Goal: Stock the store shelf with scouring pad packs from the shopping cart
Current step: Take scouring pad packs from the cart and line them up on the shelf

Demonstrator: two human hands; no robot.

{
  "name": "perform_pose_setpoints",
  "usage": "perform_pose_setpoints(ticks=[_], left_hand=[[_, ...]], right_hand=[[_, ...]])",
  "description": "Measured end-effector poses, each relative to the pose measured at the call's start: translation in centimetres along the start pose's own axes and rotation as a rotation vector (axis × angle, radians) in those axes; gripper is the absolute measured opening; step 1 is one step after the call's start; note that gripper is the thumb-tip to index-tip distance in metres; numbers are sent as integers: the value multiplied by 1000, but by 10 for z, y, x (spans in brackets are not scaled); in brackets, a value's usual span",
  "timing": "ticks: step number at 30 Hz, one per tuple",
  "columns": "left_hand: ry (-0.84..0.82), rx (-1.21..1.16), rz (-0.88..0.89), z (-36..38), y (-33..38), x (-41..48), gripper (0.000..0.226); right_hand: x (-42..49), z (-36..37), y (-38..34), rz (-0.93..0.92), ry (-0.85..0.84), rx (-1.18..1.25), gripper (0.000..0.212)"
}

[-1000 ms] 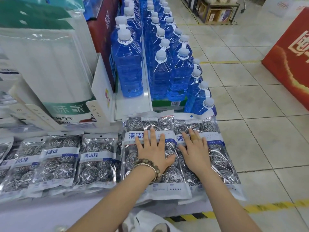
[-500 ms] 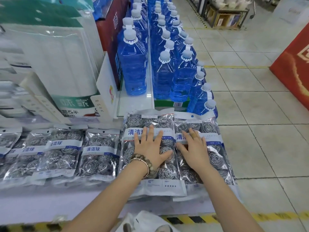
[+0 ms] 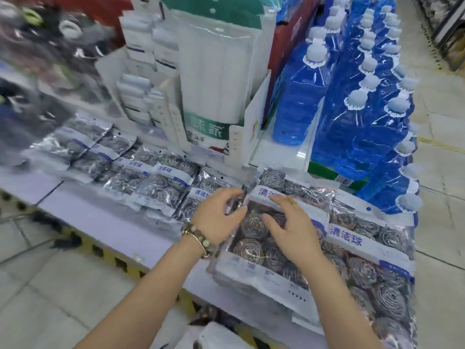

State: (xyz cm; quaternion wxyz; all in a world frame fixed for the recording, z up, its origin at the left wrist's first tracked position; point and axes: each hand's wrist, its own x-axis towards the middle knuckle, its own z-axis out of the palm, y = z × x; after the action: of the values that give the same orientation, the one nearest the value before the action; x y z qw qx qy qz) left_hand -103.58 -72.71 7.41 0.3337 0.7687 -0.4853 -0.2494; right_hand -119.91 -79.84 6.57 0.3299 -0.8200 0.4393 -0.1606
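Right hand (image 3: pixel 292 231) loose-fingered atop "清洁球" scouring pad pack (image 3: pixel 254 249); left hand (image 3: pixel 216 217) at its edge, grip unclear

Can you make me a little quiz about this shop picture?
1. True or false: the bead bracelet is worn on the right wrist.
2. What colour is the liquid in the white-capped bottles? A red, B blue, C green.
3. Fill in: the right hand rests on a scouring pad pack lying on the lilac ___.

Key
1. False: it sits by the left hand.
2. B.
3. shelf.
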Motion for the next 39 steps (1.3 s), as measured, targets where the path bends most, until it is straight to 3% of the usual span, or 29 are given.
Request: perform_pose_setpoints(ticks=[9,17,25,33,39], left_hand=[[350,-129,-373,-95,-103,-87,33],[628,-218,-620,-188,-214,-190,30],[782,-296,-787,-287,-336,-282,30],[901,-414,-870,-349,-420,-328,29],[921,-467,-900,-402,-486,-324,28]], right_hand=[[25,95,-110,-352,-341,-68,45],[15,228,-229,-564,-618,-106,42],[-9,385,-358,-599,-748,-145,38],[-8,470,-435,-541,-876,-133,37],[25,540,-495,-515,-874,-131,38]])
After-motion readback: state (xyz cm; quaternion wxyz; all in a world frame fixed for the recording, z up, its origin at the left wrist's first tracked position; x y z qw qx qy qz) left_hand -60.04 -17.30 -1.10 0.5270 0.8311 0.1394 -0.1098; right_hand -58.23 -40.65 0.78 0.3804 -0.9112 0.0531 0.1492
